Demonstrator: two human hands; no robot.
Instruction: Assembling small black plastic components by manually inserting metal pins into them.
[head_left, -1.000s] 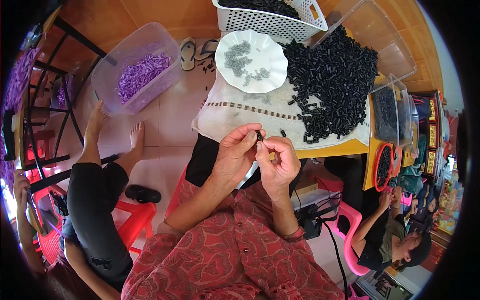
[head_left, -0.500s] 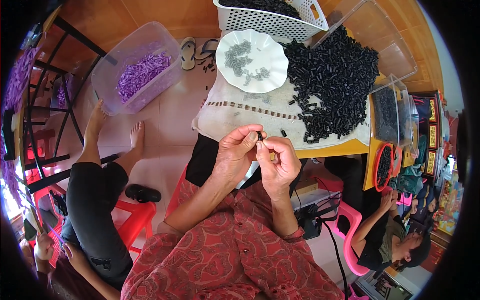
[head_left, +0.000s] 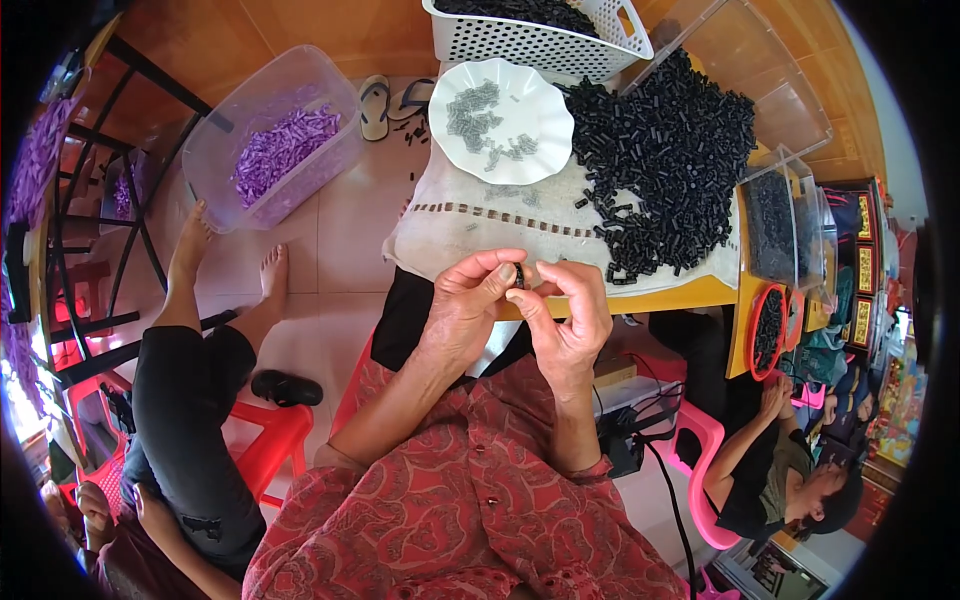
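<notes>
Between the thumb and fingertips of my left hand (head_left: 465, 300) a small black cylindrical piece (head_left: 518, 276) is pinched. My right hand (head_left: 565, 325) is close beside it, thumb tip near the piece and index finger lifted a little apart; I see nothing between them. Both hands are in front of the table's near edge. Beyond them lies a pale cloth (head_left: 425, 245) with a large heap of black cylindrical pieces (head_left: 670, 160) at its right. A white scalloped plate (head_left: 545, 150) behind my hands bears small clear pieces (head_left: 472, 115).
A white perforated basket (head_left: 540, 50) of black pieces stands at the back. Clear boxes (head_left: 790, 225) and a red-rimmed tray (head_left: 757, 330) are on the right. At the left, a clear tub (head_left: 215, 170) holds purple pieces. Other people sit at both sides, one on a pink chair (head_left: 700, 450).
My right hand has drawn slightly away to the right, its thumb and index finger parting. My left hand still holds the black piece, which now shows more.
</notes>
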